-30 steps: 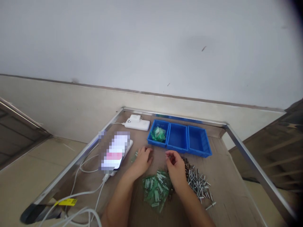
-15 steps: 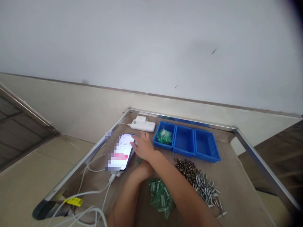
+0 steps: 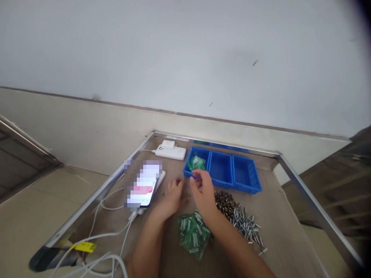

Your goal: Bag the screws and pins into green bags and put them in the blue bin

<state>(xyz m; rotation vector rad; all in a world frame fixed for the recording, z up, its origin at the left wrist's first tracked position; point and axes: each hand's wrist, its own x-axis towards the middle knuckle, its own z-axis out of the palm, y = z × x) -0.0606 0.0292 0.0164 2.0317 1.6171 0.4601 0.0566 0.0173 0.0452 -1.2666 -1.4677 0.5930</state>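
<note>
My left hand [image 3: 173, 194] is low over the brown table surface, right of the phone [image 3: 145, 185]; its fingers are apart and nothing shows in them. My right hand [image 3: 203, 191], fingers bent and spread, is at the front edge of the left blue bin [image 3: 189, 173], which holds a green plastic bag [image 3: 197, 162]. Nothing shows between its thumb and fingers. A second green bag [image 3: 193, 233] with metal pieces lies between my forearms. Brass-coloured parts [image 3: 224, 202] and silver pins [image 3: 246, 226] lie in heaps right of my right hand.
Two more blue bins, the middle one [image 3: 220, 168] and the right one [image 3: 245, 173], stand alongside. A white power bank [image 3: 171, 152] lies at the back left. White cables [image 3: 108, 235] loop at the front left. A metal rail [image 3: 313, 200] borders the right side.
My right hand has moved away from the phone screen, rightward to the left bin. My left hand, earlier mostly hidden behind my right, now shows beside the phone. The view has shifted slightly.
</note>
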